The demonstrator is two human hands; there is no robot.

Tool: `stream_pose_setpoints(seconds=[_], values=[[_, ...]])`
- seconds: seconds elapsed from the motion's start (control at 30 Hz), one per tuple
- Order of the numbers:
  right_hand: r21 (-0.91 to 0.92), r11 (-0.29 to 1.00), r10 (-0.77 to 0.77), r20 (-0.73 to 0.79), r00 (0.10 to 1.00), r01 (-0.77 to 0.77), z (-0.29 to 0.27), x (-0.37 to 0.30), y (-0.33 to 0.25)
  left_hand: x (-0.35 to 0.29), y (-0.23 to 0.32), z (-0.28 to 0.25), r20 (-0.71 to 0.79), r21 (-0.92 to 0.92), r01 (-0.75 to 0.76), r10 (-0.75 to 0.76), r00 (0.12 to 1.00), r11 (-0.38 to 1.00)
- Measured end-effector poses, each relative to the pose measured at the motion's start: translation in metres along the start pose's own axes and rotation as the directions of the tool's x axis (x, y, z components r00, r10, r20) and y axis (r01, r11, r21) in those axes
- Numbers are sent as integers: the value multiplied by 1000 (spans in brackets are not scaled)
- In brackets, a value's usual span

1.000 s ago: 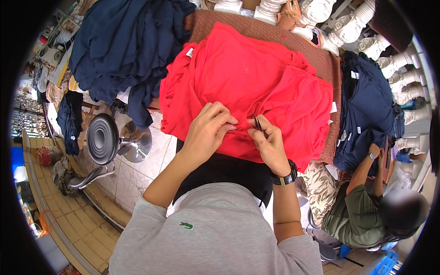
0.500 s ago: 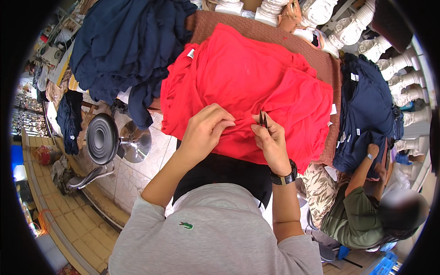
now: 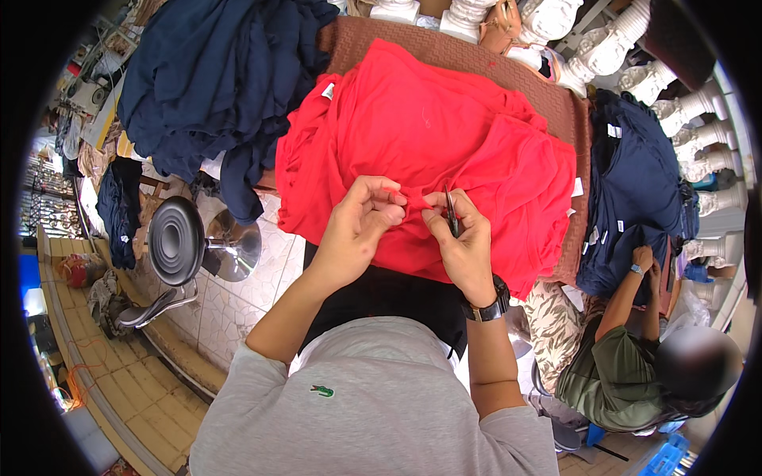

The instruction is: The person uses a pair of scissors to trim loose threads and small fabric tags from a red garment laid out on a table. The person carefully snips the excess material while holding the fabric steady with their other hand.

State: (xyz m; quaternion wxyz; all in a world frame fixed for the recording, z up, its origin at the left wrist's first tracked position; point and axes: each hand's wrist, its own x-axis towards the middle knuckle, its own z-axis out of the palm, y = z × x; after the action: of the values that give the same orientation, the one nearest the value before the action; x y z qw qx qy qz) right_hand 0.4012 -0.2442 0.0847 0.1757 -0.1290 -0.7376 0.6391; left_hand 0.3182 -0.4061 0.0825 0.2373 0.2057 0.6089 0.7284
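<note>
Two bare hands of yours are close together in the middle of the frame. Your left hand (image 3: 359, 230) has its thumb and fingers nearly together, with a pinch of red cloth (image 3: 452, 127) at the tips. Your right hand (image 3: 467, 247) is curled around a small dark tool (image 3: 452, 213), and its pointed end sticks up past your fingers. That thumb and first finger also touch the red cloth. You have a dark watch (image 3: 489, 306) on your right wrist. The red cloth lies in a big, crumpled heap from the middle to the top middle, on a brown table cover (image 3: 353, 38). A dark blue pile (image 3: 214, 91) sits at the upper left, above a round black stool (image 3: 176, 240). At the right, a person in a green shirt (image 3: 615, 381) touches more dark blue clothes (image 3: 635, 178).
</note>
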Motion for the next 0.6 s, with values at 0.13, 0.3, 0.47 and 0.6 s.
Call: stream_pose_setpoints(seconds=[0.13, 0.3, 0.47, 0.6], values=[[9, 999, 32, 27, 999, -33, -1, -2, -2, 4, -8, 0, 15, 169, -14, 11, 1000, 986], [-141, 984, -120, -58, 991, 111, -1, -3, 9, 6, -20, 0, 12, 40, 38, -38, 999, 998], [37, 998, 45, -80, 996, -42, 18, -32, -28, 4, -19, 5, -29, -21, 16, -17, 999, 1000], [142, 922, 341, 137, 930, -360, 29, -39, -20, 2, -18, 2, -19, 21, 15, -15, 1000, 1000]])
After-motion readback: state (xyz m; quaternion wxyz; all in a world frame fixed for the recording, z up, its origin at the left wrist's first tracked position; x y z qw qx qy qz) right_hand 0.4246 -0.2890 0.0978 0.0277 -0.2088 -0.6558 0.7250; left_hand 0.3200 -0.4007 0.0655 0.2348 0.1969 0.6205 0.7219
